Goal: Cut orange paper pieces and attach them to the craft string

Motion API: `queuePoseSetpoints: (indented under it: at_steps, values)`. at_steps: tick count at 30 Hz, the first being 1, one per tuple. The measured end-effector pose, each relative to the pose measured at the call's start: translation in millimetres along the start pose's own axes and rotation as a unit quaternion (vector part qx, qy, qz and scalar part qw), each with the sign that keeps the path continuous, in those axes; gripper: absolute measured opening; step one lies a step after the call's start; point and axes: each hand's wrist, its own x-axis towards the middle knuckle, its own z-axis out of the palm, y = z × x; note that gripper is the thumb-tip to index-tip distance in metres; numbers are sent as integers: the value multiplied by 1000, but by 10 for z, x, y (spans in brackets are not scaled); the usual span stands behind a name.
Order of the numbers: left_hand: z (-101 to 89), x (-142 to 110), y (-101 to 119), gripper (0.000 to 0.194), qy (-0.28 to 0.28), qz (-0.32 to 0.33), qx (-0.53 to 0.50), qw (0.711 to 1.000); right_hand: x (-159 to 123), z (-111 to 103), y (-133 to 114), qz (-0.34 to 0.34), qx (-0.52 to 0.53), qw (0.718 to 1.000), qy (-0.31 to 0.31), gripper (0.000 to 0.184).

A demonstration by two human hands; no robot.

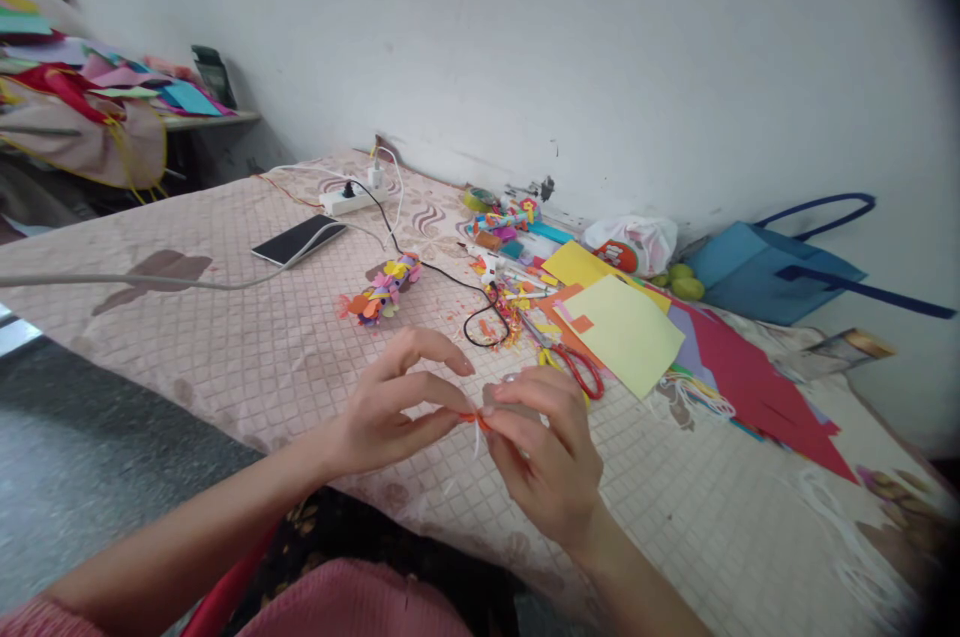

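Observation:
My left hand [401, 407] pinches one side of a small orange piece [472, 417], possibly paper or foam, above the near part of the table. On its other side, my right hand [551, 447] grips the same piece between thumb and fingers. A thin white strand [476, 442] hangs down from between the fingertips. Most of the orange piece is hidden by the fingers, so its full shape cannot be made out. Beyond my hands lies a colourful bundle of flower-shaped cut-outs [382, 292]. Scissors with red handles [581, 372] rest just past my right hand.
A phone [298, 239] and a white power strip [352, 197] with cables lie at the back left. Coloured sheets [622, 332], white cord [697, 399], a black cable [466, 327] and small scraps spread to the right. A blue bag [772, 272] stands against the wall.

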Motion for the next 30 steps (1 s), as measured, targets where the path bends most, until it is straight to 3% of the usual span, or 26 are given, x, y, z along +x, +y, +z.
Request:
queuePoseSetpoints:
  at_steps: [7, 14, 22, 30]
  values:
    - [9, -35, -10, 10, 5, -1, -1, 1000, -5, 9, 8, 4, -1, 1000, 2, 25]
    - [32, -39, 10, 19, 33, -28, -1, 999, -10, 4, 15, -3, -1, 1000, 8, 26]
    - [28, -14, 12, 8, 5, -29, 2, 1000, -9, -1, 16, 0, -1, 1000, 3, 25]
    - [55, -23, -41, 8, -13, -56, 2, 998, -2, 15, 60, 64, 44, 997, -12, 17]
